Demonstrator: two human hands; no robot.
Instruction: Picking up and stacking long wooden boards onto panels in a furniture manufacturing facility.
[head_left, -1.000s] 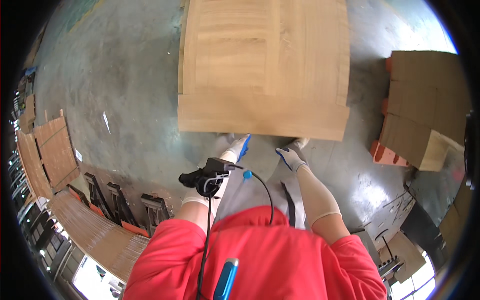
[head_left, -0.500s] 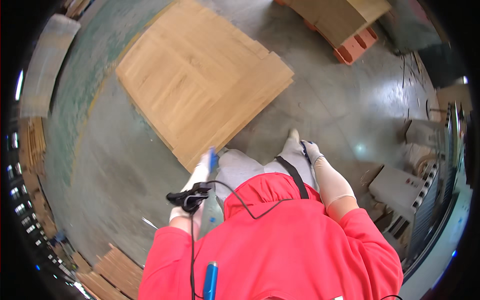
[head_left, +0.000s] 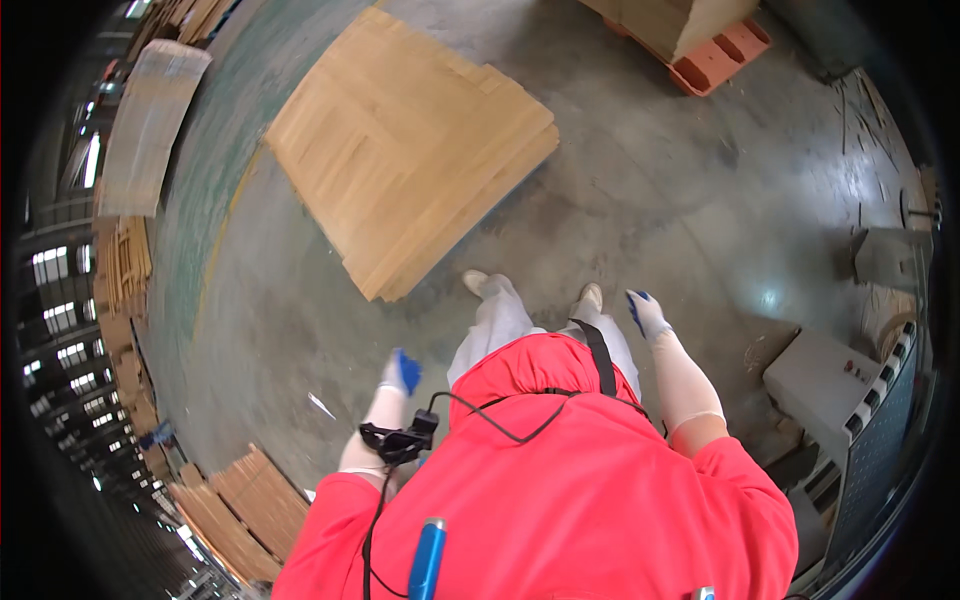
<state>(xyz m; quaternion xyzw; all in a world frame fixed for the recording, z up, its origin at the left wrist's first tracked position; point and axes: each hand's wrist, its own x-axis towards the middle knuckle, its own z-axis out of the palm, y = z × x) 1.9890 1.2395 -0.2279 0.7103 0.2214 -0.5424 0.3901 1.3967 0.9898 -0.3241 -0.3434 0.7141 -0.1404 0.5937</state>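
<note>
My left hand (head_left: 402, 372), in a white glove with a blue palm, hangs beside my left thigh with nothing in it. Its fingers look loosely apart, though small and somewhat blurred. On the other side, my right hand (head_left: 648, 312) in a matching glove is held out past my right leg, also bare of any object, its fingers loosely extended. Ahead and to the left is a low stack of flat wood-coloured boards (head_left: 410, 150); it is the closest large thing to my left hand, and neither hand touches it.
A grey machine cabinet (head_left: 815, 380) stands at the right, beside a long conveyor-like frame (head_left: 880, 410). Orange pallets (head_left: 720, 58) carry brown sheets at the upper right. More board stacks (head_left: 262, 500) lie at the lower left; a grey sheet-topped stack (head_left: 155, 120) stands farther off.
The board stack now lies farther from me, with more floor between it and my legs. My left hand has come away from its near corner. My feet have shifted in a step.
</note>
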